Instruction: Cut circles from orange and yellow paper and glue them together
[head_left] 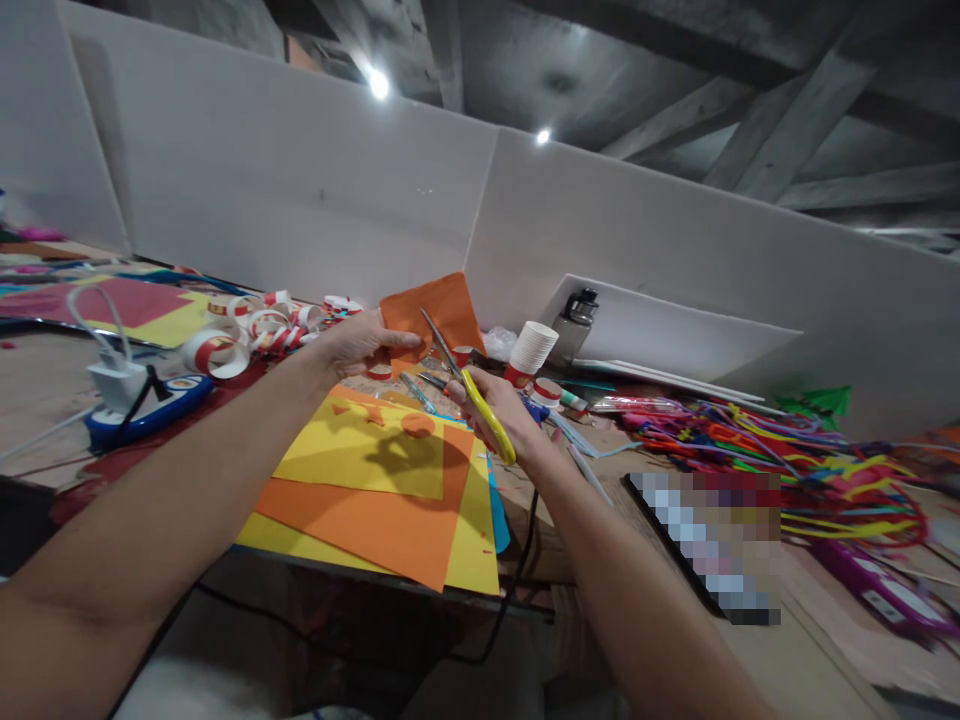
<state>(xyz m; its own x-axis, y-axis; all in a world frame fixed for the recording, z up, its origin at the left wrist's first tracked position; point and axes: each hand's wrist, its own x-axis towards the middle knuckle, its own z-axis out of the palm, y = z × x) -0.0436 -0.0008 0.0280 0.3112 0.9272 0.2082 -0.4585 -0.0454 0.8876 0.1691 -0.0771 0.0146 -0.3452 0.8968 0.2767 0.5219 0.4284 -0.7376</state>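
Two hands at work: L hand (364,345) pinches a squarish orange paper pc (446,300), up above the flat yellow paper sheet (352,475); R hand (499,395) grips yellow-handled metal scissors (487,415), spread, overlapping it; can't tell if biting. Prob. partway: small orange paper cut-outs (417,425) lie below, held pc looks mostly uncut.

The left forearm (225,445) and right forearm (611,550), both bare, ended in a bare left hand (364,343) and right hand (514,405); pale, dimly lit clothing (214,655) appeared below the surface (810,660).
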